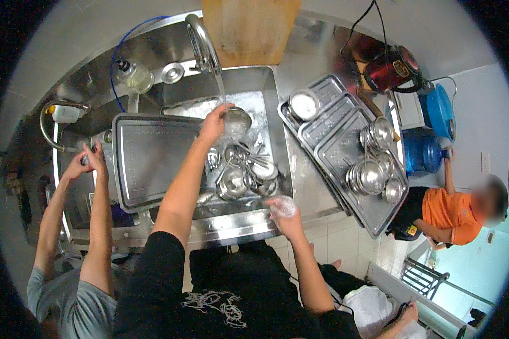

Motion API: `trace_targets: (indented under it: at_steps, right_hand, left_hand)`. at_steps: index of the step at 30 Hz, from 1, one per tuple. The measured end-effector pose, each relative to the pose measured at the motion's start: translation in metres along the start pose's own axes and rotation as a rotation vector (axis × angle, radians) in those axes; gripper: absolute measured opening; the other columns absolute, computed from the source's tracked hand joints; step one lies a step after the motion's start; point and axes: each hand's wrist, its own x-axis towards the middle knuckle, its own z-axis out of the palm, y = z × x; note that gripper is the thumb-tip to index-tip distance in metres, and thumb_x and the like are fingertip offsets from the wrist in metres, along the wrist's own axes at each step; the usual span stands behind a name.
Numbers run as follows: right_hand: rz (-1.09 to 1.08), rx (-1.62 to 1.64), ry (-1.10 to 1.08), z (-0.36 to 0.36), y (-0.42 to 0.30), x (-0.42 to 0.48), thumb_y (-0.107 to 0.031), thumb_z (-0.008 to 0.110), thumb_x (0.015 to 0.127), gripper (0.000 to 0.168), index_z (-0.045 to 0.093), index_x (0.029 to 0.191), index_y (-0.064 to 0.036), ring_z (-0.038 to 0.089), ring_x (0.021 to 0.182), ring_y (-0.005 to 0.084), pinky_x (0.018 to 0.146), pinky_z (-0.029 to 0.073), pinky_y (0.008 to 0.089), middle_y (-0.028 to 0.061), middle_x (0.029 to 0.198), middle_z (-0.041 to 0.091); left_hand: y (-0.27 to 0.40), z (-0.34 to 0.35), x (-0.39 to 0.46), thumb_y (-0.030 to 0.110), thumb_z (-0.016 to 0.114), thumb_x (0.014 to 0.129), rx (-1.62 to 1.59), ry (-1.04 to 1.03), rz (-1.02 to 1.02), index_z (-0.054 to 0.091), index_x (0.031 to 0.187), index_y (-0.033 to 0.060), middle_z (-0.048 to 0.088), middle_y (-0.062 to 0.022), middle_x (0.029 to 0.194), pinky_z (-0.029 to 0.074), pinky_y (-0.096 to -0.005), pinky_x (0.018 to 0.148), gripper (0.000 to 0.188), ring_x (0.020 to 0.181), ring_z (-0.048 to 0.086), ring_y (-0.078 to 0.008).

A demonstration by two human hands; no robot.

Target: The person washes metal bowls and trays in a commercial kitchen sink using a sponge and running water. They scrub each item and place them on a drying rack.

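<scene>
My left hand [214, 125] holds a stainless steel bowl [238, 119] by its rim. Water from the chrome faucet [203, 46] runs into the bowl. Over the sink's front edge, my right hand [289, 221] grips a pale, sudsy scrubber [283, 206]; its exact kind is unclear under the foam. Below the held bowl, several wet metal bowls [232, 182] lie heaped in the sink [283, 127] with metal spoons or ladles [258, 160]. Left of them, a large metal tray [157, 161] rests across the sink area, partly hidden by my left forearm.
Stacked metal trays [335, 140] on the right counter carry several bowls [367, 176]. Behind them stands a red kettle [390, 70]. A soap dispenser [138, 78] and wooden board [250, 34] are at the back. Another person's hands [87, 161] work at left; a person in orange [449, 216] stands right.
</scene>
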Motion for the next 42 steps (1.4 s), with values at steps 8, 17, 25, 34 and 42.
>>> trace_targets:
  at_steps: [8, 17, 25, 34, 42]
  right_hand:
    - [0.064, 0.025, 0.011, -0.004, -0.003, -0.001, -0.015, 0.07, 0.086, 0.012, 0.067, 0.091, -0.004, 0.052, 0.06, 0.0075, 0.054, 0.043, 0.0238, -0.0016, 0.07, 0.06]
    - [-0.35, -0.027, 0.168, 0.104, -0.025, 0.066, -0.027, 0.06, 0.092, 0.031, 0.066, 0.082, 0.001, 0.064, 0.066, 0.0268, 0.065, 0.05, 0.0385, 0.0156, 0.073, 0.066]
    - [-0.726, -0.708, -0.229, 0.139, -0.053, 0.052, -0.026, 0.052, 0.085, 0.031, 0.068, 0.081, 0.001, 0.063, 0.079, 0.0437, 0.075, 0.051, 0.0491, 0.0255, 0.083, 0.065]
    - [-0.738, -0.746, -0.299, 0.129, -0.023, 0.043, -0.011, 0.059, 0.078, 0.017, 0.067, 0.09, -0.003, 0.066, 0.086, 0.0353, 0.076, 0.053, 0.0461, 0.0219, 0.092, 0.067]
    - [-0.521, -1.062, -0.463, 0.127, -0.064, 0.028, -0.026, 0.058, 0.079, 0.027, 0.071, 0.089, -0.004, 0.069, 0.08, 0.0342, 0.07, 0.055, 0.0453, 0.0189, 0.088, 0.069]
  left_hand:
    - [0.008, -0.02, -0.079, -0.007, 0.056, 0.073, 0.624, -0.12, 0.274, 0.054, 0.125, 0.0131, 0.055, -0.009, 0.124, 0.048, -0.0395, 0.094, 0.056, 0.117, 0.052, -0.0301]
    - [0.034, 0.012, -0.173, 0.0, 0.049, 0.086, -0.057, 0.134, -0.421, 0.052, 0.129, 0.003, 0.055, -0.0181, 0.131, 0.041, -0.0371, 0.099, 0.044, 0.116, 0.055, -0.034]
    - [0.126, -0.02, -0.209, 0.02, 0.042, 0.099, -0.797, 0.221, -0.709, 0.043, 0.134, 0.0078, 0.06, -0.0127, 0.117, 0.058, -0.0359, 0.066, 0.036, 0.095, 0.064, -0.0218]
    - [0.149, -0.009, -0.23, 0.032, 0.037, 0.103, -0.835, 0.282, -0.756, 0.039, 0.134, 0.0135, 0.055, -0.0116, 0.122, 0.055, -0.0414, 0.079, 0.036, 0.105, 0.059, -0.0221]
    - [0.134, -0.009, -0.235, 0.035, 0.036, 0.103, -0.847, 0.221, -0.777, 0.038, 0.134, 0.0146, 0.058, -0.0094, 0.12, 0.056, -0.0406, 0.074, 0.037, 0.101, 0.062, -0.0244]
